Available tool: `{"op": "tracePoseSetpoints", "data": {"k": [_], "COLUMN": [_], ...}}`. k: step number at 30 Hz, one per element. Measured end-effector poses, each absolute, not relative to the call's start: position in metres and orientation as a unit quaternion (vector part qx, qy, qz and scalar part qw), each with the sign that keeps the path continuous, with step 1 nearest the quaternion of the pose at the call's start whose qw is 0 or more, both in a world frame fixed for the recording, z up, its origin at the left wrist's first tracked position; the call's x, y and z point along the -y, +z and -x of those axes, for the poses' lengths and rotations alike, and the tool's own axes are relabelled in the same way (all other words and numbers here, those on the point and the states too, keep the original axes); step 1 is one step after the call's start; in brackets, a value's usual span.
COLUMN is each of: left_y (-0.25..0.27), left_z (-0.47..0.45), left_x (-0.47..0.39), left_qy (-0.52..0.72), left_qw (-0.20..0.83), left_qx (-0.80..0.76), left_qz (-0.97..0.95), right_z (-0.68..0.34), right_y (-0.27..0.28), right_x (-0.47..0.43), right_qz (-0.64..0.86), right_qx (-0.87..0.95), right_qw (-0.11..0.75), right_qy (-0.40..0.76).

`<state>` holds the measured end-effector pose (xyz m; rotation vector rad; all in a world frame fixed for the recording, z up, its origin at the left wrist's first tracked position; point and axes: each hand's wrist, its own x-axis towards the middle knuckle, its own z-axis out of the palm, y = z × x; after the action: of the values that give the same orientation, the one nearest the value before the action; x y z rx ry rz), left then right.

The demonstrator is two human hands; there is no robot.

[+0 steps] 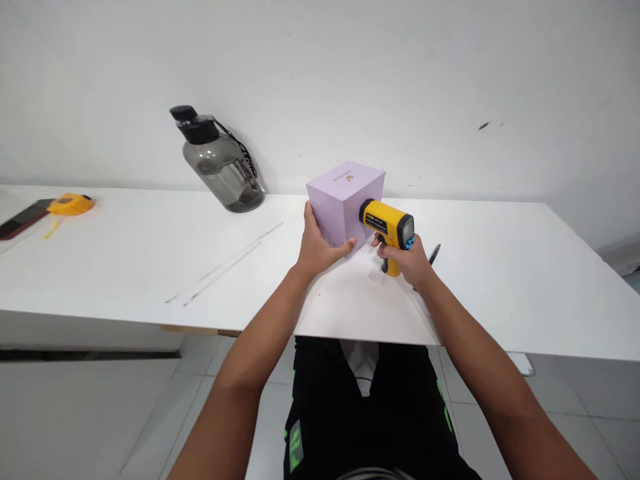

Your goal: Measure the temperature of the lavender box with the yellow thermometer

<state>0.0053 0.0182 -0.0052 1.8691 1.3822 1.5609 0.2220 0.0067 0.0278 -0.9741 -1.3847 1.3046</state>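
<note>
A lilac cardboard box with a small gold logo on its top sits on the white table. My left hand grips its lower left side, thumb across the front corner. In my right hand is a yellow and black infrared thermometer, its handle wrapped by my fingers. The thermometer's nose points at the box's right face, very close to it; whether they touch I cannot tell. Its small screen and blue buttons face me. Behind my right hand a black pen lies partly hidden on the table.
A grey see-through water bottle with a black lid stands at the back left against the wall. Farther left are a yellow tape measure and a dark flat object. The table's front edge runs just before my legs.
</note>
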Motion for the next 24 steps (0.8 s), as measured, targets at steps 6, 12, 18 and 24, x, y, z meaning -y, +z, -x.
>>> {"op": "tracePoseSetpoints", "data": {"k": [6,12,18,24], "left_y": [-0.0039,-0.0021,-0.0014,-0.002], "left_z": [-0.0055,-0.0061,-0.006,-0.0062], "left_x": [-0.0183,-0.0177,-0.0168,-0.0176], "left_qy": [0.551,0.551,0.546,0.552], "left_qw": [0.172,0.179,0.179,0.171], "left_qx": [-0.482,-0.481,-0.485,-0.478], "left_qz": [-0.659,-0.658,-0.659,-0.661], "right_z": [-0.2228,-0.2229,-0.2218,-0.2226], "right_y": [0.0298,0.0333,0.0315,0.0292], "right_x": [-0.0065,-0.005,-0.0054,-0.007], "right_qz": [0.398,0.401,0.399,0.393], "right_qx": [0.565,0.568,0.562,0.563], "right_qw": [0.48,0.474,0.479,0.48], "right_qy": [0.54,0.54,0.544,0.547]}}
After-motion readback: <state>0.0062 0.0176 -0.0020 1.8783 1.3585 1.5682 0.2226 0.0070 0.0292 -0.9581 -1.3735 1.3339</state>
